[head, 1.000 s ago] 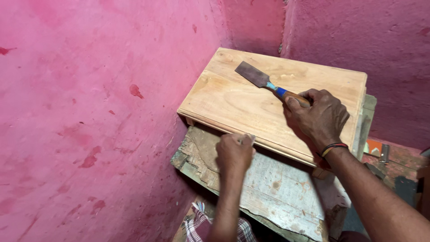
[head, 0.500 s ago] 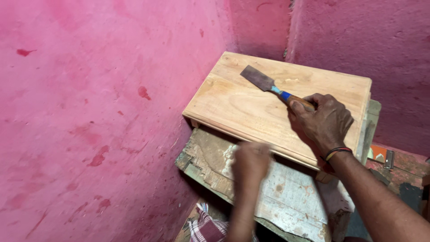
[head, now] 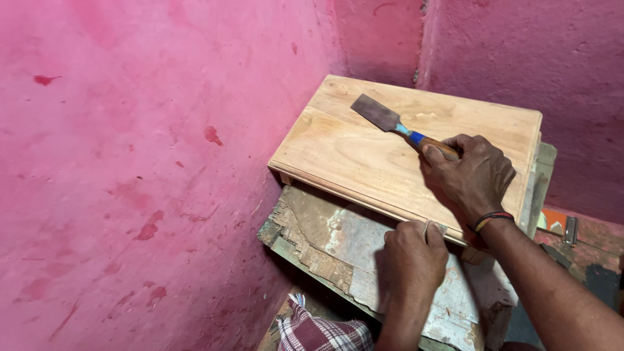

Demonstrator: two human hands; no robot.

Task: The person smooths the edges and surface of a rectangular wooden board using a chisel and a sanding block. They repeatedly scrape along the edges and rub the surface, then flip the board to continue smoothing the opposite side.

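Rough pink walls (head: 143, 162) meet in a corner, and a worn, chipped workbench (head: 338, 237) stands pushed into it. On the bench lies a pale wooden panel (head: 364, 153), its far end near the corner. The right hand (head: 469, 174) is closed around the handle of a chisel (head: 393, 125) — the flat, dark blade rests on the panel's top face, pointing toward the corner. The left hand (head: 411, 257) sits at the panel's near edge, fingers curled shut on something small and thin — what it is cannot be made out
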